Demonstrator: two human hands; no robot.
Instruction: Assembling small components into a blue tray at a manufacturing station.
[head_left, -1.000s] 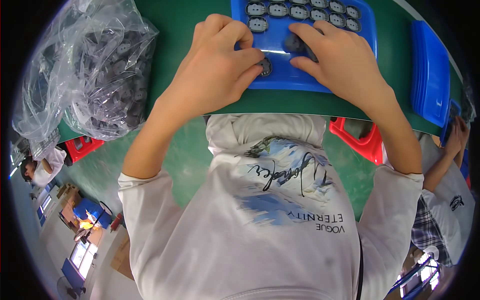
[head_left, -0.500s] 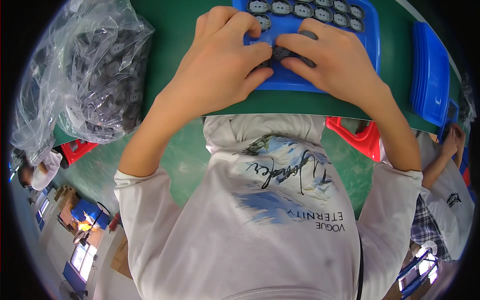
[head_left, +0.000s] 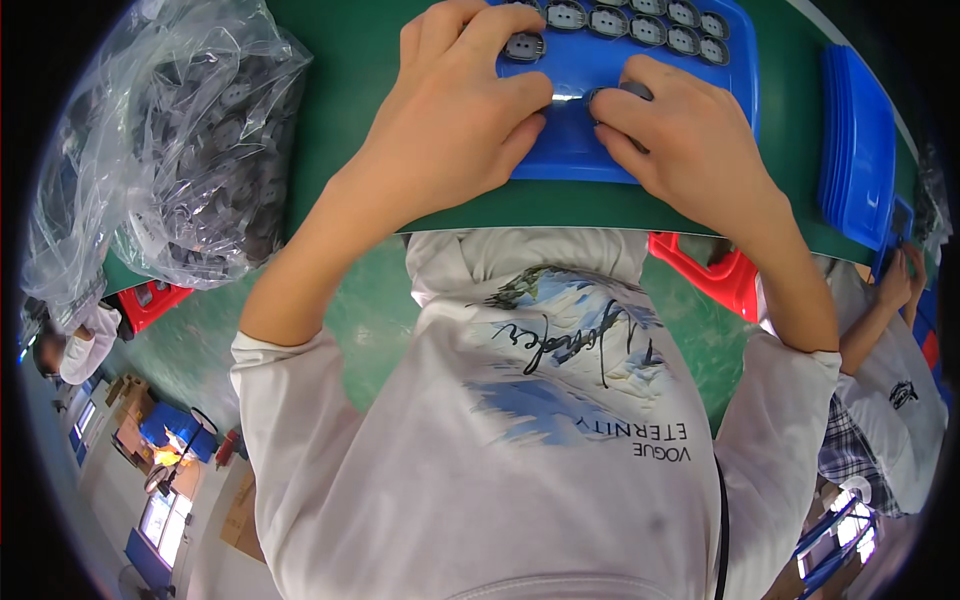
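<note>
My left hand point(head_left: 455, 115) is over the left side of the blue tray point(head_left: 570, 150), its fingers apart and nothing visible between them. Its upper fingers reach to a round dark grey plastic part point(head_left: 525, 46) in the tray. My right hand point(head_left: 690, 135) is closed on a dark grey plastic part point(head_left: 637, 91), mostly hidden by the fingers, above the tray's middle. Several similar oval parts with pale grey centres, such as one dark-rimmed part point(head_left: 608, 20), lie in rows along the tray's far side.
A clear plastic bag point(head_left: 210, 150) full of grey parts stands on the green table point(head_left: 335, 60) at left. Stacked blue trays point(head_left: 858, 145) are at right. A red stool point(head_left: 715, 275) is below the table edge. Another person's hands point(head_left: 903, 278) are at far right.
My hands have moved apart. The right shifted right with its grey part; the left moved slightly up toward the parts in the tray, and the dark piece at its thumb no longer shows.
</note>
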